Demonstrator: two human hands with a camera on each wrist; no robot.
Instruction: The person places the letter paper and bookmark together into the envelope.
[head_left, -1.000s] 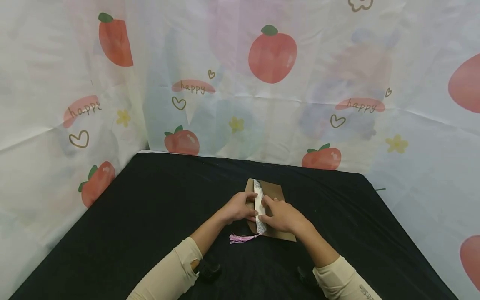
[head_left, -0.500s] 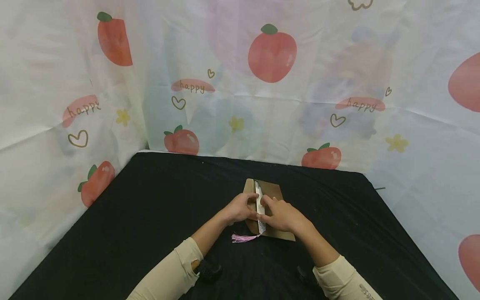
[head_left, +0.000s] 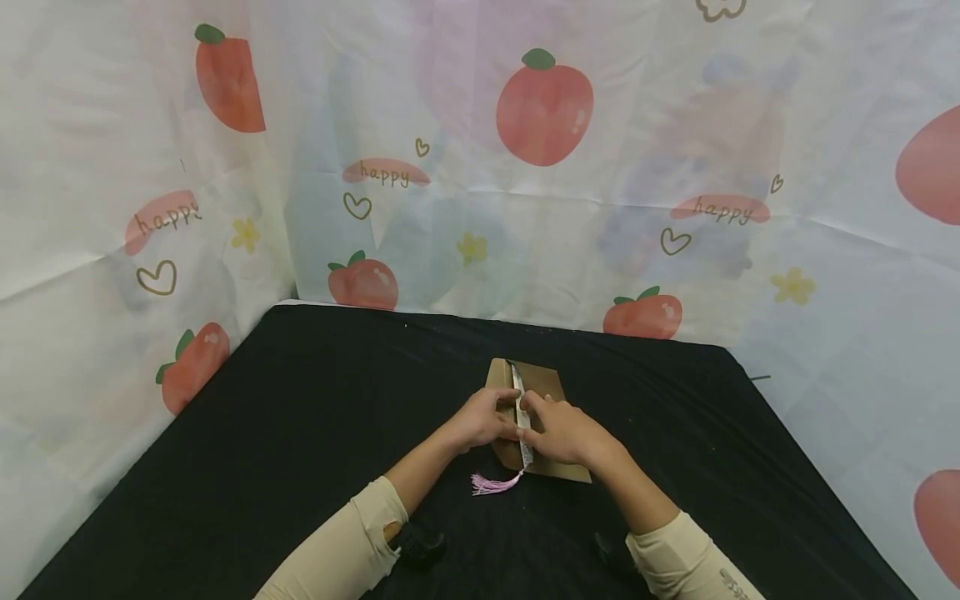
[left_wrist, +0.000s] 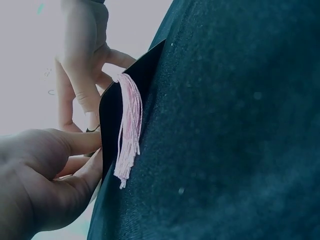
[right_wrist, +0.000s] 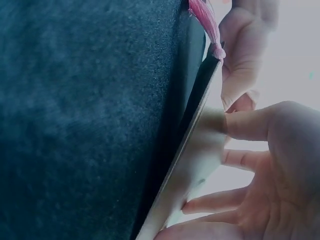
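A brown kraft-paper envelope (head_left: 542, 379) lies on the black cloth, its flap (head_left: 499, 375) spread to the left. Along its mouth shows a narrow strip of a white card (head_left: 527, 457) with a patterned end. From the card's near end hangs a pink tassel (head_left: 491, 485), seen close up in the left wrist view. My left hand (head_left: 480, 418) pinches the card's left edge between thumb and fingers. Opposite it, my right hand (head_left: 564, 429) holds the envelope at its mouth, thumb and fingertips on the paper. How much of the card lies inside the envelope is hidden.
Black cloth (head_left: 322, 433) covers the table beneath both hands. A printed curtain (head_left: 450, 100) with fruit pictures stands behind and along the sides. A dark object (head_left: 422, 543) shows near the left forearm; its kind is unclear.
The visible strip of the white card has narrowed as the left hand shifted slightly right. The tassel has swung a little right and nearer. The right hand has barely moved.
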